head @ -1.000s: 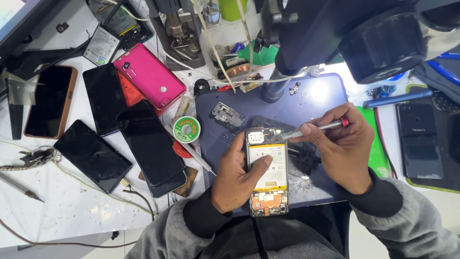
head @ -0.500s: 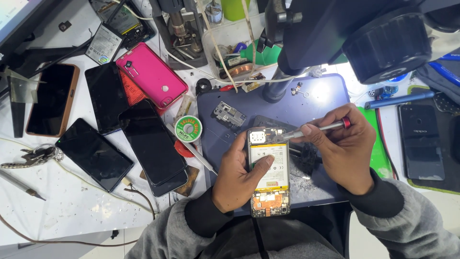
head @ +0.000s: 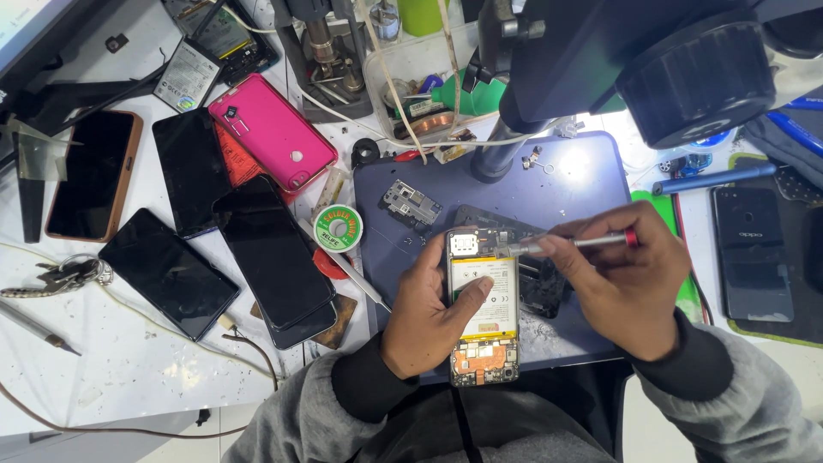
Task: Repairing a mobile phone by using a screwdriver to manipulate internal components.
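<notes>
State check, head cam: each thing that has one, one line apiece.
opened phone: back off, battery exposed, flat on mat
left hand: pressing the phone down
right hand: gripping screwdriver
screwdriver: tip at phone's top edge
pink phone: closed, back up

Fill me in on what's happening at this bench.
A person is working on an opened phone with its back off, battery and circuit boards showing, lying on a dark blue mat. The left hand steadies the phone, thumb resting on the battery. The right hand holds a slim screwdriver with a red end, its tip at the phone's upper edge. To the left lie several dark phones, a pink phone and a green roll. A microscope head hangs above.
</notes>
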